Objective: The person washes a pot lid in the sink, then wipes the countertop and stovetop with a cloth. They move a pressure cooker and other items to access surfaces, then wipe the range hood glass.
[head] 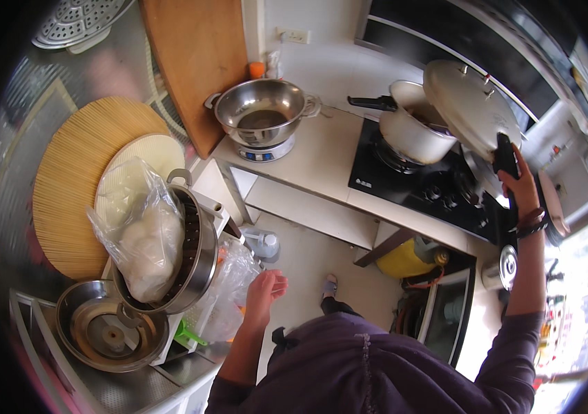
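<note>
My right hand point(520, 178) grips the black handle of a metal pressure cooker lid point(467, 103). The lid is tilted over the right side of the pressure cooker pot point(412, 133), whose black handle points left. That pot stands on a burner of the black gas hob point(384, 173); its contents are mostly hidden. My left hand point(267, 289) hangs low in front of me, fingers loosely bent, with nothing in it. Closest to that hand is a clear plastic bag point(234, 282) beside the left counter.
A steel pan point(260, 111) rests on an electric base on the counter. At left, a plastic bag of pale food point(151, 248) sits in a steamer pot point(206, 269), near a steel basin point(113, 357) and a round slatted mat point(66, 196). Below the hob stands a yellow gas cylinder point(400, 261).
</note>
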The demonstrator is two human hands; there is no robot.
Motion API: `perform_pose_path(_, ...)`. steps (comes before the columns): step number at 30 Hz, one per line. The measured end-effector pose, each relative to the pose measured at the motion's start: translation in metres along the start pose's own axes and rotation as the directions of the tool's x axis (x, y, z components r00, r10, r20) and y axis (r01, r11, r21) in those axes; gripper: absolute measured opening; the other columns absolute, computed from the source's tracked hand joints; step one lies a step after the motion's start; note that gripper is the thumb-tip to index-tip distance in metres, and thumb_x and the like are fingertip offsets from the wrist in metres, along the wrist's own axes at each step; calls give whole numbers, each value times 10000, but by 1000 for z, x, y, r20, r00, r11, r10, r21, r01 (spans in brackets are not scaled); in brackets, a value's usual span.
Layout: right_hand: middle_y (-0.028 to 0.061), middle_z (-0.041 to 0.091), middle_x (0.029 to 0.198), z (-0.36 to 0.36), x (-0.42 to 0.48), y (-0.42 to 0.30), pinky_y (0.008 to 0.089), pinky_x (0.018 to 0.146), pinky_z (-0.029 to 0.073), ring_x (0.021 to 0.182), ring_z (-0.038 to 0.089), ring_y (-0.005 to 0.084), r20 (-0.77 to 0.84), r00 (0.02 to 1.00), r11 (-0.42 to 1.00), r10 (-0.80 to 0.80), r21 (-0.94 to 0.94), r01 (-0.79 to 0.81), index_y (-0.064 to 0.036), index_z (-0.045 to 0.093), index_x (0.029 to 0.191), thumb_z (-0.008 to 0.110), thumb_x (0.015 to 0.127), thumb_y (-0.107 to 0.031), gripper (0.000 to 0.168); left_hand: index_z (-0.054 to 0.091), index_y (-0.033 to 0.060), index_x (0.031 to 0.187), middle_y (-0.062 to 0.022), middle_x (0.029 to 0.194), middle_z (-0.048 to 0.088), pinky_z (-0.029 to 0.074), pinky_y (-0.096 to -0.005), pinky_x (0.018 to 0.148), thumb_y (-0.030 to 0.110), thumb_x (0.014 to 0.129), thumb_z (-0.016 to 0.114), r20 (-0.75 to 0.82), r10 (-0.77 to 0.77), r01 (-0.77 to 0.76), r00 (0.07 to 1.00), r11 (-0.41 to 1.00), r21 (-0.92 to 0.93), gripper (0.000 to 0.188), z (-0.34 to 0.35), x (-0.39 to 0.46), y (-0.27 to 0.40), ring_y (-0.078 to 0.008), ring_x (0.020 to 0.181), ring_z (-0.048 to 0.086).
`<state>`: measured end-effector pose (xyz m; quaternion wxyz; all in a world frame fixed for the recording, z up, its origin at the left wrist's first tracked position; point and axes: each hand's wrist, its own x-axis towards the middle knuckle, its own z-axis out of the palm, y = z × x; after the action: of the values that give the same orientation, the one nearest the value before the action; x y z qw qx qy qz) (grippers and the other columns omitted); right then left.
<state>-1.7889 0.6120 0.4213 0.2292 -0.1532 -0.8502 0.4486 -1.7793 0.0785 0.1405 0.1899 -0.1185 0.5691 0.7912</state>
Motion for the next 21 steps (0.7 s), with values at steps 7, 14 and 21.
perform_pose_path(7,5,562,692,-2,152,31,217,428,417,482,489,68,212,971,993,111,-50,-103,-205,324,1456,645,796,-24,756,578,48,1096,-85,971,634,510,-293,761,255,971,470,-146,24,-38,989,994,-98,264,54,63,12,-176,866,625)
perform_pose_path(14,0,540,644,15,218,68,215,462,408,484,490,75,365,927,996,88,-54,-73,-178,358,1440,656,767,-4,757,582,46,1095,-77,967,637,516,-294,745,249,965,477,-184,-21,25,983,1000,17,263,114,114,31,-171,871,630)
perform_pose_path(21,6,560,736,22,235,114,203,436,375,483,454,66,484,871,996,82,0,-94,-163,276,1475,614,779,-37,784,590,51,1101,-76,954,643,506,-293,763,313,960,500,-111,-30,37,993,997,64,311,145,168,41,-152,861,621)
